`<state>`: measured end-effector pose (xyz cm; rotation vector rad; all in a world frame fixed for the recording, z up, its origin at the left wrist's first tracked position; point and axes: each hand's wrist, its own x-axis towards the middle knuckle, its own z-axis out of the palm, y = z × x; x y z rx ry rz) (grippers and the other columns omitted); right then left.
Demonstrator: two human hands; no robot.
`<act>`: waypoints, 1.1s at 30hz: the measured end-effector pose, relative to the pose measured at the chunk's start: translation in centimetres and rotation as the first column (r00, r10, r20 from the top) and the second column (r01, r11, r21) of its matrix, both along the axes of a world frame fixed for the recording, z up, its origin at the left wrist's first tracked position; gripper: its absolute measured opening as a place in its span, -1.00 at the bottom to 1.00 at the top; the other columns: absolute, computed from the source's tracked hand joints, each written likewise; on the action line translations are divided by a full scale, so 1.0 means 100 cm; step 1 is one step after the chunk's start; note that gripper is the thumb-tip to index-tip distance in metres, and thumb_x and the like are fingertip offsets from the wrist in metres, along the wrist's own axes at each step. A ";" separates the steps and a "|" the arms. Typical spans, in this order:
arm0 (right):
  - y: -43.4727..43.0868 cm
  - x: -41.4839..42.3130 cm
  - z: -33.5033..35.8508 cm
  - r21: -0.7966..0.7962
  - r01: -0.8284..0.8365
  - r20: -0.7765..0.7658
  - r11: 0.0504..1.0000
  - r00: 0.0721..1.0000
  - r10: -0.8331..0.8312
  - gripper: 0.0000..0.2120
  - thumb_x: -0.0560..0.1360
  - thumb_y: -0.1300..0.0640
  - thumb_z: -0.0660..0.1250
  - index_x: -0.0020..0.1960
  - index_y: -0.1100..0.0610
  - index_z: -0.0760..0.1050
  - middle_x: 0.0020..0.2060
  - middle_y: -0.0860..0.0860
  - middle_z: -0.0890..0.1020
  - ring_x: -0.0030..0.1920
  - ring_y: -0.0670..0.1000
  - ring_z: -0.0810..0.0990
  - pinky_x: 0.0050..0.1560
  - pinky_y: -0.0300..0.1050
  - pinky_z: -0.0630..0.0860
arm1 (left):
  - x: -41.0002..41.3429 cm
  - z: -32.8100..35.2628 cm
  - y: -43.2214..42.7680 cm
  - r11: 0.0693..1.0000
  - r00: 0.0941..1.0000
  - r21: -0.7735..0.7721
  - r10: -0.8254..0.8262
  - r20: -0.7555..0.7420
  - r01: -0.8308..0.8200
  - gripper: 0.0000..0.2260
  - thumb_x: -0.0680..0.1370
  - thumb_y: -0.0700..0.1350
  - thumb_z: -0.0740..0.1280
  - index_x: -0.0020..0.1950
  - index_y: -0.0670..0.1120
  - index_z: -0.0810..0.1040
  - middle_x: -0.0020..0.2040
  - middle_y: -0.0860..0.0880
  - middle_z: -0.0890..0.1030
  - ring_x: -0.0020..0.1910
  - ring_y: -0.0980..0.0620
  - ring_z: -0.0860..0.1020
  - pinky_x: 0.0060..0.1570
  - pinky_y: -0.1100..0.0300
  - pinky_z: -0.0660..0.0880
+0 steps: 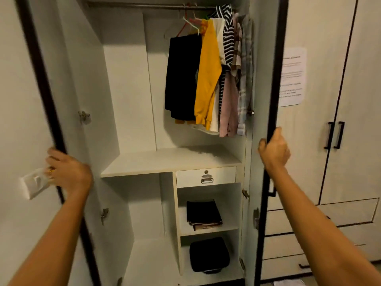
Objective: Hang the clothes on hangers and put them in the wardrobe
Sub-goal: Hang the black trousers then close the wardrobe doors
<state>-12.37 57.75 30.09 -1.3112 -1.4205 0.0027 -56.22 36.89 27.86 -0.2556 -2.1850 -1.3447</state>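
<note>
Outward, two doors, left hand, right hand, one gripping each

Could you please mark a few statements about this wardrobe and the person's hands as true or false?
1. The left door and the right door both stand open. True.
2. The right hand holds a hanger. False: its fingers grip the edge of the right door.
3. The yellow garment hangs right beside the black garment. True.
4. The hanging clothes are bunched at the left end of the rail. False: they are bunched at its right end.
5. Folded clothes lie on the shelf just below the drawer. True.
</note>
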 end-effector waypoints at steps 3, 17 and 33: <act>-0.006 -0.036 -0.002 -0.063 -0.119 0.113 0.991 0.986 0.126 -0.60 0.50 0.13 0.34 0.26 0.19 0.28 0.03 0.22 0.56 0.00 0.26 0.58 -0.08 0.06 0.51 | 0.039 -0.001 0.017 0.988 0.982 -0.087 -0.137 -0.130 0.126 -0.49 0.48 -0.34 0.25 0.41 -0.28 0.20 0.15 -0.42 0.43 0.07 -0.41 0.44 0.05 -0.20 0.34; 0.049 -0.165 -0.004 -0.304 -0.406 0.245 0.862 0.841 0.482 -0.43 0.57 0.28 0.18 0.50 0.13 0.02 0.19 0.23 0.46 0.15 0.22 0.51 0.14 0.06 0.50 | 0.074 0.017 0.141 0.769 0.808 -0.251 -0.573 0.136 0.587 -0.51 0.52 -0.10 0.37 0.32 -0.26 0.24 0.25 -0.28 0.40 0.15 -0.30 0.50 0.11 -0.07 0.50; 0.122 -0.248 -0.009 -0.328 -0.434 0.377 0.839 0.754 0.537 -0.27 0.58 0.28 0.19 0.53 0.16 -0.24 0.11 0.22 0.50 0.00 0.13 0.58 0.04 -0.03 0.57 | 0.055 0.008 0.267 0.717 0.765 -0.281 -0.633 0.121 0.638 -0.42 0.60 0.09 0.18 0.39 -0.36 0.25 0.22 -0.32 0.47 0.16 -0.28 0.50 0.11 -0.03 0.47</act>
